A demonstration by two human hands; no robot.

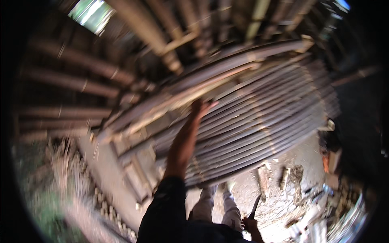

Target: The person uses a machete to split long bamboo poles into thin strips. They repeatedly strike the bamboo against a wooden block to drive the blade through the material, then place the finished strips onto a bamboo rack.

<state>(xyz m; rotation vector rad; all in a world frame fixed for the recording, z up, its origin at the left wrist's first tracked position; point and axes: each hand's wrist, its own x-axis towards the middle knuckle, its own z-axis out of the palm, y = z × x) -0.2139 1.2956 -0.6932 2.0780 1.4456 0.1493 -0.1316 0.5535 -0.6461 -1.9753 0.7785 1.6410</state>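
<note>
Bamboo poles (77, 83) form the wall on the left, dark and lying roughly level one above another, with a bright gap of daylight high up near the roof. Below them runs a pale strip of ground edged with rough stones and greenery, all blurred.

Moving toward the middle, a big panel of slender bamboo canes (259, 109) leans across the view, its canes packed side by side and curving with the lens, tied by thin cross-lashings. It looks grey-brown and glossy where the light catches it. The person's left hand (199, 108) is raised against the panel's upper left part, palm to the canes and fingers reaching up along them; blur hides whether the fingers are apart or together. The dark sleeve (166, 210) rises from the lower edge.

Below the panel, the person's pale trouser legs (221, 204) stand on dusty ground strewn with chips and offcuts. Lower right, the right hand (250, 225) is wrapped around the handle of a dark blade (255, 206) pointing upward. Farther right lies a heap of scraps, too smeared to tell apart.
</note>
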